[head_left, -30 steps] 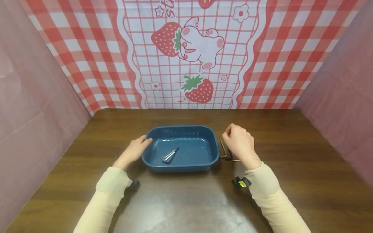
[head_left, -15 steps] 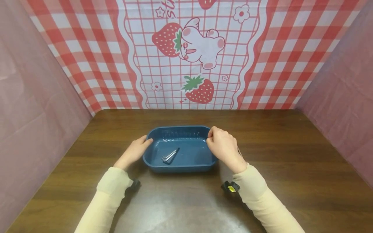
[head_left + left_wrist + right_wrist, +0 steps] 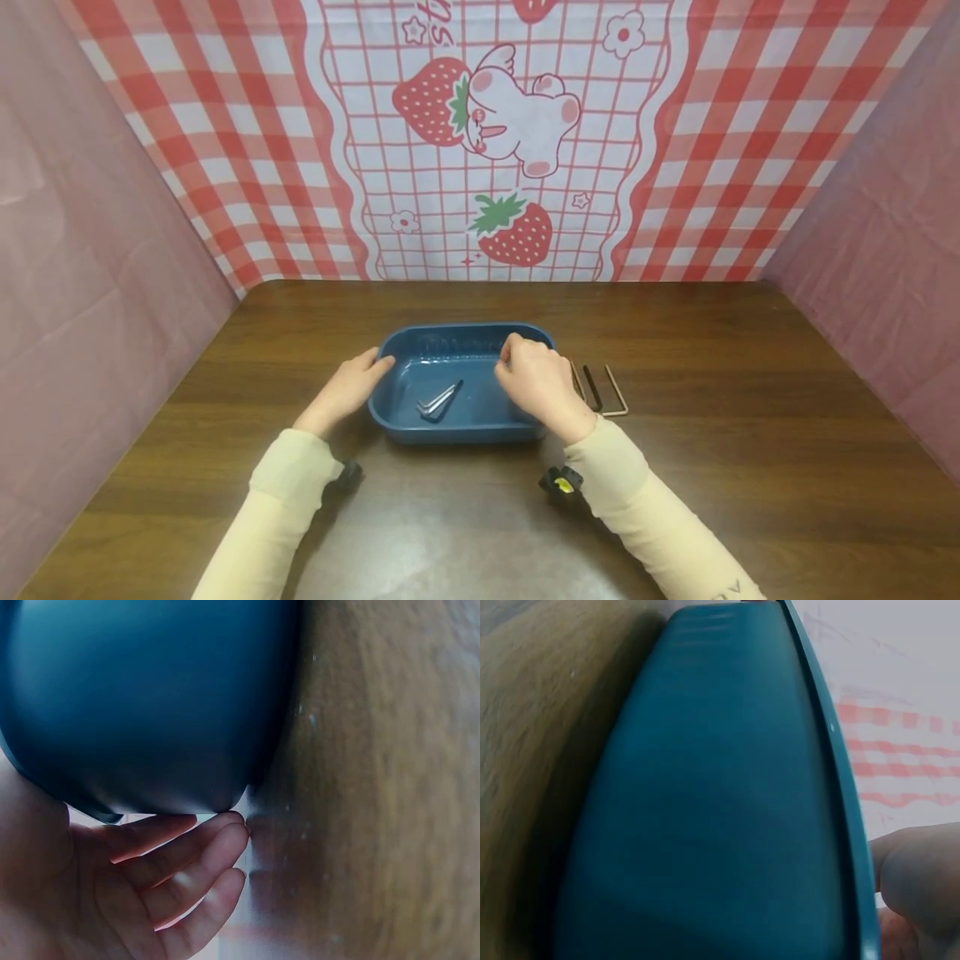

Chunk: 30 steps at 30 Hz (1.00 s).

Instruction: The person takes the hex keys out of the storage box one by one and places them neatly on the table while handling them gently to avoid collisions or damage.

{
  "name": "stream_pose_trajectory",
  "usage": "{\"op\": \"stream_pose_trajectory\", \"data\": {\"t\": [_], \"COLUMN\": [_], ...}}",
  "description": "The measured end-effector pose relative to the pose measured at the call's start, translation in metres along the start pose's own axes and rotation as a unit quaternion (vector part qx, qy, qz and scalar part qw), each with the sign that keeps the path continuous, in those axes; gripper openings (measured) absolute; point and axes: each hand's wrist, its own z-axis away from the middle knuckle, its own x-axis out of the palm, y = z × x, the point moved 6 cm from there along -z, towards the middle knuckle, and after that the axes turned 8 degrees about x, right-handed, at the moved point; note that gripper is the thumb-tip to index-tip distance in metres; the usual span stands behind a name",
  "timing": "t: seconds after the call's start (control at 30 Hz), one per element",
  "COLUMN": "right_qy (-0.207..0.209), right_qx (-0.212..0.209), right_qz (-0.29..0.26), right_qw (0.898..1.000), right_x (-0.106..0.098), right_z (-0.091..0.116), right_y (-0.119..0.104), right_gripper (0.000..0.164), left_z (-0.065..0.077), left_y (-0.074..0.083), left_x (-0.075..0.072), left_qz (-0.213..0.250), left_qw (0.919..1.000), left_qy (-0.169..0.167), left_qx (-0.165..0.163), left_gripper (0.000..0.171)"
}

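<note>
A blue tray (image 3: 487,433) stands on the table, with several L-shaped hex keys (image 3: 438,400) lying in its left half. My left hand (image 3: 347,387) holds the tray's left end, thumb over the rim; in the left wrist view its fingers (image 3: 225,847) touch the outer wall. Above the right part of the tray is my right hand (image 3: 538,379), its fingers curled. Whatever may be between its fingertips is hidden. The right wrist view shows its thumb (image 3: 922,874) bent beyond the tray's rim (image 3: 832,742).
To the right of the tray lie a black hex key (image 3: 592,387) and a bronze hex key (image 3: 617,392). Another bronze one (image 3: 577,379) is partly covered by my right hand. A checked strawberry cloth (image 3: 510,233) hangs behind the wooden table (image 3: 720,400).
My right hand has moved left, from over the hex keys on the table, across the tray's right rim to above its inside. The left hand and the tray have stayed put.
</note>
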Motion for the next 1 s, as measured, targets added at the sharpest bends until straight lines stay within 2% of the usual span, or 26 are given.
{"op": "stream_pose_trajectory", "data": {"t": [0.33,0.53,1.0], "right_qy": [-0.037,-0.059,-0.134], "right_qx": [-0.005,-0.005,0.016], "right_qz": [0.008,0.024,0.069], "right_qw": [0.999,0.998,0.989], "right_x": [0.023,0.035,0.059], "right_z": [0.001,0.0,-0.001], "right_y": [-0.017,-0.028,-0.044], "right_gripper": [0.009,0.017,0.024], "left_z": [-0.001,-0.001,-0.001], "left_y": [-0.001,-0.001,-0.001], "left_x": [0.0,0.0,-0.001], "left_qz": [0.001,0.003,-0.002], "left_qw": [1.0,1.0,1.0], "left_qy": [-0.002,-0.001,-0.003], "left_qx": [-0.002,-0.004,-0.002], "left_gripper": [0.056,0.056,0.056]}}
